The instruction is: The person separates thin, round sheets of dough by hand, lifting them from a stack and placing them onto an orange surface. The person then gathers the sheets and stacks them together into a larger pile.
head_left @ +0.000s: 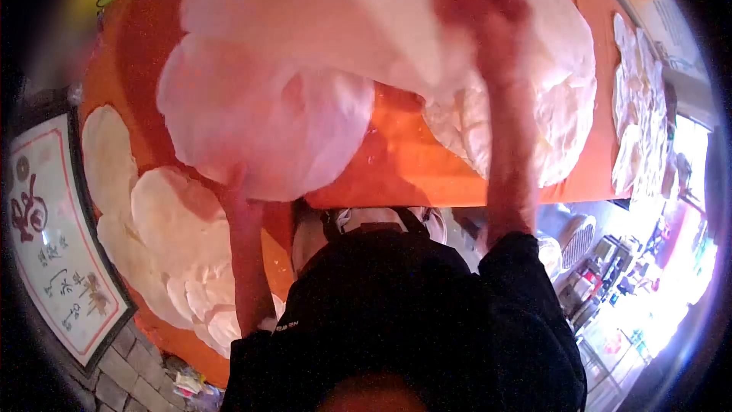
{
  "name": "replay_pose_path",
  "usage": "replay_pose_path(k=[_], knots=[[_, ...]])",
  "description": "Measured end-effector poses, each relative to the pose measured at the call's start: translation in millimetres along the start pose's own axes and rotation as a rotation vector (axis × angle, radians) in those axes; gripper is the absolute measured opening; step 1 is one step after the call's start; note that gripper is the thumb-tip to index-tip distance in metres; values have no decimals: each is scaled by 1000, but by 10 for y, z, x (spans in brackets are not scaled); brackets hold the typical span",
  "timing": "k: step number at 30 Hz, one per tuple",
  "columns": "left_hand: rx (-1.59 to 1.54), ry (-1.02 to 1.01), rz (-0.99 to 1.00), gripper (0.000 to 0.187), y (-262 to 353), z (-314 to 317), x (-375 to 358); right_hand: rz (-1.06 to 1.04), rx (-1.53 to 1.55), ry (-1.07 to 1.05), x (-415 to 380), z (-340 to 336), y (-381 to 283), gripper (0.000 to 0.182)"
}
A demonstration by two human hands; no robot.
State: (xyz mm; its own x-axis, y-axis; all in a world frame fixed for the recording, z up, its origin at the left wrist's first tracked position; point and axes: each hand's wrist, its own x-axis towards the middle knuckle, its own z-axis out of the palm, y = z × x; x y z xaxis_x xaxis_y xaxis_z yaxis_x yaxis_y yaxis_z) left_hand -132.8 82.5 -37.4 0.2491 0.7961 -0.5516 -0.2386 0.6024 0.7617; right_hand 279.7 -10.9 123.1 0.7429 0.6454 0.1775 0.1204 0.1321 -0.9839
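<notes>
Pale, thin, roundish sheets that look like flatbread or dough overlap on the orange tabletop [450, 164]. At the lower left edge of one large sheet [267, 130] is my left hand [240, 194], its thumb lying on top and its other fingers hidden; it appears to pinch the rim. My right hand [492, 19] is over the far pale sheets [366, 0], smeared by motion. Its fingers look curled, but what they hold, if anything, does not show. Below that arm lies a wrinkled, browner sheet [461, 126].
More pale sheets [171, 217] overlap at the left, and a further row [637, 107] lies along the right. A framed sign with writing [57, 236] stands at the left edge. Cluttered equipment [602, 267] is at the lower right, beside bright light.
</notes>
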Motion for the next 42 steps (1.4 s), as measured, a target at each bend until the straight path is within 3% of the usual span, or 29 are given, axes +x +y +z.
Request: replay_pose_path(k=[2, 6, 7, 9, 10, 12, 13, 15, 16, 18, 20, 22, 25, 29, 31, 33, 35, 38, 40, 41, 42], knots=[[8, -49, -29, 55, -44, -176, -31, 158, -132, 214, 35, -679, -141, 19], [62, -82, -137, 64, -318, -644, 75, 56, -301, 501, -183, -2211, 105, 24], [14, -92, -135, 61, -316, -600, 11, 68, -472, 541, -274, -2927, 405, 29], [-80, -112, -121, 55, -213, -388, -124, 218, -1161, 713, -341, -3183, 362, 44], [-161, -109, -115, 55, -156, -287, -180, 50, -1256, 810, -508, -3203, 441, 57], [-314, -102, -109, 56, -28, -49, -310, -165, -1532, 778, -655, -2757, 167, 62], [-240, -136, -36, 53, 14, 116, -398, -209, -1267, 663, -651, -2466, 183, 57], [-321, -370, -16, 53, 123, 421, -520, -15, -827, 227, -971, -1162, 4, 46], [-366, -488, -4, 54, 144, 571, -551, -46, -816, -161, -1020, -1005, 199, 49], [-373, -529, -60, 58, 86, 848, -497, 16, -538, -1005, -1124, -689, 585, 55], [-345, -580, -18, 59, 3, 1040, -434, -63, -652, -781, -1472, 439, 483, 53], [-249, -552, 28, 59, 50, 1241, -529, 53, -660, -764, -1475, 514, 761, 49], [-120, -452, 45, 53, 17, 1129, -569, 251, -183, -733, -729, -337, 898, 38], [229, -163, 52, 45, -377, 503, -650, 85, -487, -459, 243, -1838, 1015, 38], [328, -106, 71, 34, -369, 600, -955, 7, -703, -283, 653, -2731, 1121, 38], [283, -38, 6, 34, -397, 617, -1204, -5, -762, -95, 909, -3388, 1231, 38], [194, -109, 24, 35, -708, 244, -1204, -1, -731, 59, 944, -3720, 1269, 39], [241, -47, -51, 36, -891, 19, -1368, -300, -867, 186, 729, -3620, 1235, 40], [339, 49, -10, 30, -932, -54, -1515, -441, -1378, 390, 424, -3003, 1024, 42], [384, 57, 24, 28, -982, -164, -1580, -260, -624, 69, 261, -2651, 1185, 38], [431, 61, 58, 26, -1018, -278, -1643, -180, -499, -159, -16, -2072, 1272, 34]])
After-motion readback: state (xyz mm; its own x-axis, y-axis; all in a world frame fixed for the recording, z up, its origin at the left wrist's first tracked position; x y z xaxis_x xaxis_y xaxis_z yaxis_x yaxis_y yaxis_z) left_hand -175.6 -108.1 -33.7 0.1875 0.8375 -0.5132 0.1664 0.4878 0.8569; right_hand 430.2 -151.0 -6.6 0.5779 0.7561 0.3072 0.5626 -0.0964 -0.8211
